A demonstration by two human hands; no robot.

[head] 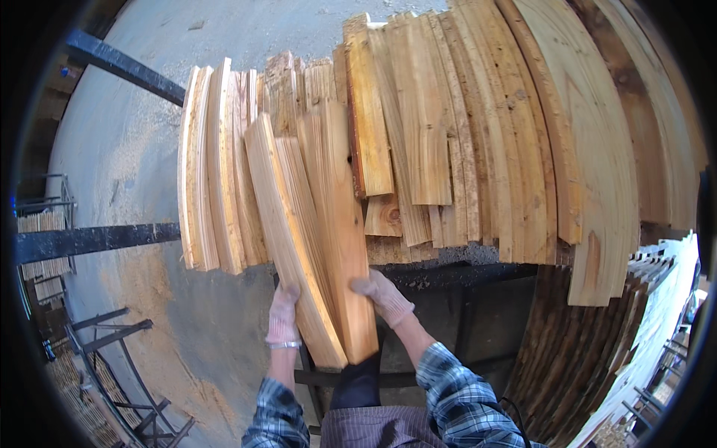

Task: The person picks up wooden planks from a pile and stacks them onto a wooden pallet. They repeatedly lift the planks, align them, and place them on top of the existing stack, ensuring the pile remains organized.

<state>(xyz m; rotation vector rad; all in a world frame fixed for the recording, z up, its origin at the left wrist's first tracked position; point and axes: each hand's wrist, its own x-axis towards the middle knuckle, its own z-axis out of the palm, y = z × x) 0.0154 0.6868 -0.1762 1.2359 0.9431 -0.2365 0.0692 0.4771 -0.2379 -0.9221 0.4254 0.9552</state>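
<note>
A bundle of wooden boards (302, 246) is gripped between my two gloved hands, its near ends fanned apart in a V. My left hand (284, 313) presses on the left outer board, low down. On the right, my right hand (383, 297) holds the edge of another board (344, 235), thumb on its face. The far ends of the boards lie over a row of upright-set boards (224, 168). Just right of them rests a short orange-stained board (369, 129). The fingers under the boards are hidden.
Longer planks (588, 140) lie stacked to the right. Dark metal bars (101, 238) stick out left of the row. A metal frame (129, 369) stands on the sawdust-strewn floor (168, 336) at lower left. More stacked boards (571, 336) are at lower right.
</note>
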